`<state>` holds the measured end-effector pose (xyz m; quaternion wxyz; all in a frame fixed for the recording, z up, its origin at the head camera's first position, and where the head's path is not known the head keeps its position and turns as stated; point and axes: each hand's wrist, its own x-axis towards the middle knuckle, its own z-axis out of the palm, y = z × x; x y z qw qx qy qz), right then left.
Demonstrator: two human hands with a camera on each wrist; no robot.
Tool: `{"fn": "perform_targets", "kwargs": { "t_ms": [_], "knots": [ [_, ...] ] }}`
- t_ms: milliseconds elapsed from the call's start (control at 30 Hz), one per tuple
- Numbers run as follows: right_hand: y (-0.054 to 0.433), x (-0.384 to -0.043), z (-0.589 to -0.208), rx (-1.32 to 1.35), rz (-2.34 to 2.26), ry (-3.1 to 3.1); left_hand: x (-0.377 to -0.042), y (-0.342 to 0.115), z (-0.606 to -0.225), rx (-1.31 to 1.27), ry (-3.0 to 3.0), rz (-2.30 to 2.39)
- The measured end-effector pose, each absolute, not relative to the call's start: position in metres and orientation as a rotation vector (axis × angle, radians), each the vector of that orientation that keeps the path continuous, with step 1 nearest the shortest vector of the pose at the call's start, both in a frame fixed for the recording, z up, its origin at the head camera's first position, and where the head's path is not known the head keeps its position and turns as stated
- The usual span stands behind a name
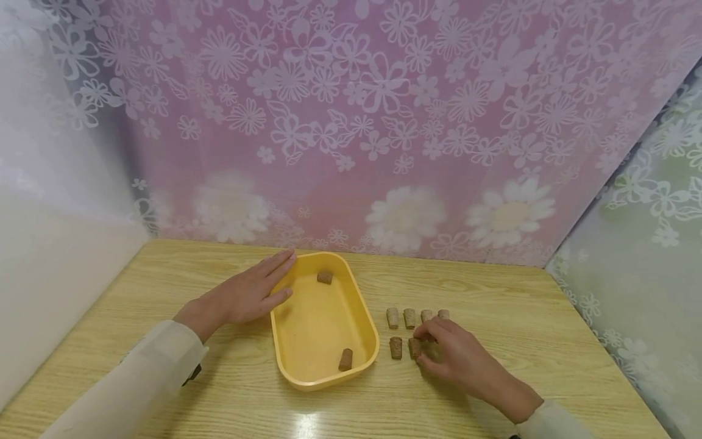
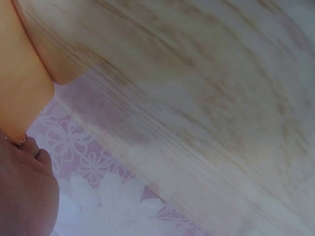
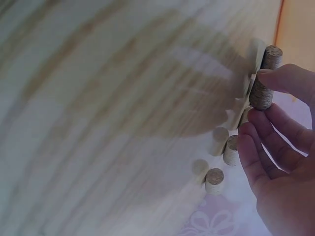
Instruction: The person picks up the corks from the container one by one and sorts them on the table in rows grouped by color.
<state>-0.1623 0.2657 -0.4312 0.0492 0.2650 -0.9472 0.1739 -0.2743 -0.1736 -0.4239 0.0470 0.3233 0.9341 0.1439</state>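
My right hand (image 1: 460, 360) pinches a dark brown cork (image 1: 414, 347) between thumb and fingers, close over the table. In the right wrist view this cork (image 3: 261, 94) shows under the thumb tip. Left of it stands another dark cork (image 1: 396, 348). Behind them is a row of several lighter corks (image 1: 392, 317), the right ones partly hidden by my fingers. My left hand (image 1: 244, 296) lies with straight fingers on the left rim of a yellow tray (image 1: 364, 317), its thumb reaching over the inside. Two brown corks, a far one (image 1: 325, 278) and a near one (image 1: 345, 360), lie in the tray.
The wood-grain table (image 1: 219, 378) ends at a pink flowered curtain (image 1: 340, 122) behind. A pale wall (image 1: 66, 244) borders the left, and a flowered sheet (image 1: 647, 292) hangs along the right.
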Motion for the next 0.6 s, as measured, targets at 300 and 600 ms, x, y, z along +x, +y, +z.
{"fn": "perform_targets", "kwargs": {
  "t_ms": [300,600],
  "knots": [
    [0.2667,-0.162,-0.4341,0.805,0.505,-2.877,-0.2734,-0.1735,-0.4232,1.002,2.858,0.449],
    [0.2671,-0.1625,-0.4355,0.788,0.534,-2.881,-0.273,-0.1728,-0.4239,1.015,2.863,0.464]
  ]
}}
